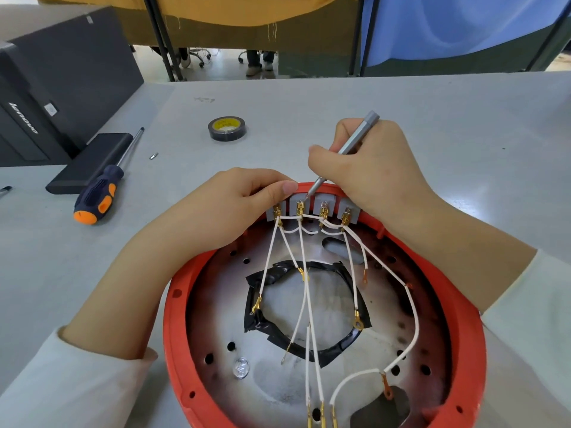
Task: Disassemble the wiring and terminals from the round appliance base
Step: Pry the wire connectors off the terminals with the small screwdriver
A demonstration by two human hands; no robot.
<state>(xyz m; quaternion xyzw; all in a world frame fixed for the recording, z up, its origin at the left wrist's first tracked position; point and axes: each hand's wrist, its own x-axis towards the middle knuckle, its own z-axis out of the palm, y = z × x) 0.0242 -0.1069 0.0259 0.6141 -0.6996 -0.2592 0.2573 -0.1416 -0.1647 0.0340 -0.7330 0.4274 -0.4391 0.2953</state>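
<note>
A round red appliance base [173,307] lies on the table in front of me, its metal inside facing up. Several white wires [309,304] with gold ring terminals fan out from a row of grey terminal blocks [312,208] at its far rim. My left hand [234,205] grips the rim beside the leftmost block, thumb on top. My right hand [370,171] holds a slim grey screwdriver [349,146] like a pen, its tip at the second block from the left. Black tape [272,325] rings the centre opening.
A blue-and-orange screwdriver [99,193] lies at the left across a flat black box [89,162]. A roll of black tape [227,128] and a small screw [153,156] sit farther back. A black computer case [55,81] stands at the far left.
</note>
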